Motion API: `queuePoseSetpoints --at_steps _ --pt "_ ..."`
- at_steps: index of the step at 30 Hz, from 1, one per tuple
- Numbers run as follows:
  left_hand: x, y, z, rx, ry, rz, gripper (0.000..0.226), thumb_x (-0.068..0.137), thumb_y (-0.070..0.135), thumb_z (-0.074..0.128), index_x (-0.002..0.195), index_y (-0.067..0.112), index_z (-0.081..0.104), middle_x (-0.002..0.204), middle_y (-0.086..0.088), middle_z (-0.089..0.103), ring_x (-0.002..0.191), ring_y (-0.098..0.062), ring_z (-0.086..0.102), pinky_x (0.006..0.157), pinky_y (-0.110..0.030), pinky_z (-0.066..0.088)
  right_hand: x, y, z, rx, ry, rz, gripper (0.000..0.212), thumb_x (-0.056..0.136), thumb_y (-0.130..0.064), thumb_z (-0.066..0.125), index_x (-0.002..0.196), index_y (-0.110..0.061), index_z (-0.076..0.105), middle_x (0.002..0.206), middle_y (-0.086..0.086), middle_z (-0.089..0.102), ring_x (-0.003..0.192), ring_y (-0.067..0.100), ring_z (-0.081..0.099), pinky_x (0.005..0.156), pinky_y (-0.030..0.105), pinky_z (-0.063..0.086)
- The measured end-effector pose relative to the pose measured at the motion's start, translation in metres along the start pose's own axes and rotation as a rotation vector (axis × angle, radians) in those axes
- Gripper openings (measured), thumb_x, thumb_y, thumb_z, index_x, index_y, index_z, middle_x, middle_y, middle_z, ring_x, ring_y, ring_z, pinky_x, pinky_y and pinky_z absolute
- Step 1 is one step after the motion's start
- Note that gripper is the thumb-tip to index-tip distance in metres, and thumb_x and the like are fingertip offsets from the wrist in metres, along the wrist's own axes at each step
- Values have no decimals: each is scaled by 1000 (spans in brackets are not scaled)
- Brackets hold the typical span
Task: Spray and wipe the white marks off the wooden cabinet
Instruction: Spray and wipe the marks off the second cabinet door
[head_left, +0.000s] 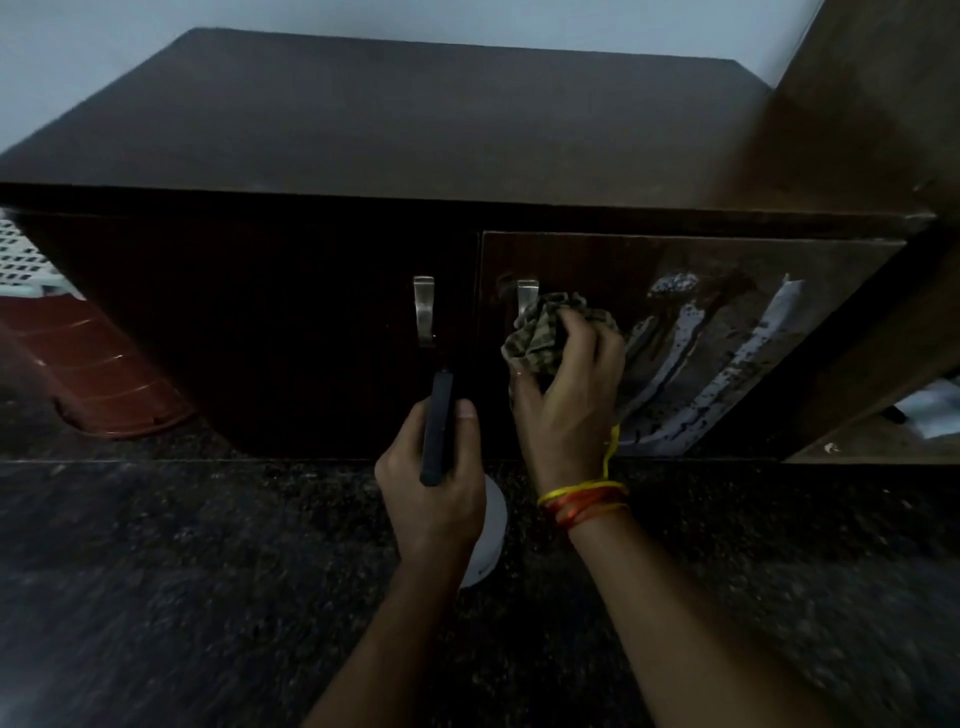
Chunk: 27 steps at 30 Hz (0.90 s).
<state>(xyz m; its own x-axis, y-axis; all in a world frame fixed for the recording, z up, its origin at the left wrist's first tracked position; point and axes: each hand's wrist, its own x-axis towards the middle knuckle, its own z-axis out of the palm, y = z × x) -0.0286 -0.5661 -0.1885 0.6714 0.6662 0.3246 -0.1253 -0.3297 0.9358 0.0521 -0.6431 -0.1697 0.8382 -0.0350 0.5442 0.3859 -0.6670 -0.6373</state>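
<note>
Left hand (434, 480): clenched around a spray bottle (483, 540), whose white body shows below the palm; its dark nozzle head (436, 428) is pointed up toward the cabinet front, with the thumb laid alongside.
Right hand (566, 410): closed on a crumpled patterned cloth (540, 332), which is pressed against the right cabinet door beside its handle; orange and yellow threads (584, 501) are tied round the wrist.
Floor (182, 571): dark speckled stone, seen under both forearms.
Wooden cabinet (363, 130): dark brown, low, standing on the floor; two doors, each fitted with a metal handle, left (424, 309) and right (527, 299), near the middle seam.
White marks (727, 364): several long streaks across the right door (597, 260), just right of the cloth, looking wet and speckled.
Left of cabinet: a reddish-brown plastic object (98, 374) lies on the floor, and a white perforated basket (21, 260) is seen behind it.
Wall (78, 62): pale, behind the cabinet.
</note>
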Motion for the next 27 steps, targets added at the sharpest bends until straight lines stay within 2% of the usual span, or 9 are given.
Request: queuePoseSetpoints --at_steps 4,8,9,12,15,18,21,24,27 --pt "1 1 -4 8 5 -6 24 90 48 52 69 36 51 54 -7 46 43 -26 48 42 -45 39 7 -23 5 88 91 52 50 80 -19 71 122 -10 45 121 12 45 109 28 52 87 39 51" --pt "3 -8 -8 26 21 -22 22 90 48 52 72 36 53 53 -5 46 45 -28 50 43 -46 40 -2 -37 6 228 232 143 45 85 -13 66 125 -7 45 120 8 45 100 5 48 82 1 36" --pt "4 -9 -9 17 24 -28 22 90 48 52 71 38 52 53 -3 45 45 -26 50 43 -45 39 -4 -39 5 276 280 154 42 88 -14 63 124 -4 45 119 8 46 99 1 46 83 -2 34" --pt "8 -9 -11 20 30 -16 26 92 46 51 68 36 47 55 6 44 45 -12 43 44 -31 32 -1 -46 7 390 318 201 48 93 -32 49 128 0 41 125 15 46 109 16 51 92 15 43" --pt "8 -7 -12 32 29 11 25 93 43 50 69 37 46 57 9 46 47 -10 44 47 -20 28 -10 -46 16 237 126 145 58 91 -35 50 136 -2 33 141 16 30 131 27 37 106 37 38" --pt "8 -6 -14 -10 41 5 19 91 48 50 74 40 52 60 10 51 49 -12 48 46 -24 35 -15 -31 16 123 12 76 60 87 -25 63 136 -3 35 143 16 28 133 27 34 107 27 34" --pt "7 -8 -18 -9 39 -1 11 90 52 51 80 52 57 67 1 54 51 -22 52 46 -45 48 -4 -19 9 83 60 58 40 77 -3 70 112 -1 51 118 17 48 103 28 53 82 10 33" --pt "8 -7 -22 -12 53 -7 11 88 54 51 82 61 56 73 -4 55 53 -30 54 47 -53 49 6 -32 3 103 146 55 31 76 -7 71 101 -1 55 105 15 53 90 20 52 73 9 30" --pt "13 -6 -23 1 62 2 13 89 52 51 78 55 56 67 -3 53 49 -25 52 46 -50 47 21 -49 3 102 251 24 28 82 -15 67 104 -4 54 103 13 55 89 19 50 69 12 30"
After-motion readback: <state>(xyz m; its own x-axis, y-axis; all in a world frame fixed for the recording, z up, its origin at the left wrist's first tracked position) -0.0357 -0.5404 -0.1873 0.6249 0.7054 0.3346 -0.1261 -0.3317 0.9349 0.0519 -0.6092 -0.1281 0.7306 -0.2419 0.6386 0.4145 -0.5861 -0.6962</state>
